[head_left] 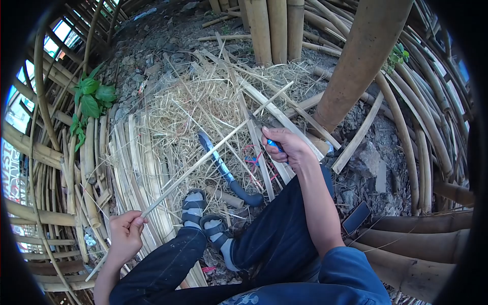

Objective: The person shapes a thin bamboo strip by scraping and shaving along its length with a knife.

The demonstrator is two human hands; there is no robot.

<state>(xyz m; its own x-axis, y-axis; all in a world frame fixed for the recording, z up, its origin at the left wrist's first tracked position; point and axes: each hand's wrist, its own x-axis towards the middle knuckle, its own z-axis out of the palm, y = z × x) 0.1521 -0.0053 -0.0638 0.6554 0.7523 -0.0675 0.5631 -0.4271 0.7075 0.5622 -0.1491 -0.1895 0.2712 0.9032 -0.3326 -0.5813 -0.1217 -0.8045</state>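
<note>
My left hand (126,236) is closed on a long, thin bamboo strip (197,166), which slants up and away to the right across the view. Wrapped around a blue-handled knife (275,145) are the fingers of my right hand (292,147). The knife's dark blade points up and left, its edge right at the strip. Below the strip lies a machete (219,163) with a curved black handle and a partly shiny blade. A heap of pale bamboo shavings (188,104) spreads beneath, with red and blue cords (252,160) near my right hand.
Split bamboo slats (133,157) lie left of my sandalled feet (216,231). Thick upright bamboo poles (356,66) stand ahead and right. A phone (356,217) rests beside bamboo logs (406,269) at the right. Green leaves (90,96) grow by the left fence.
</note>
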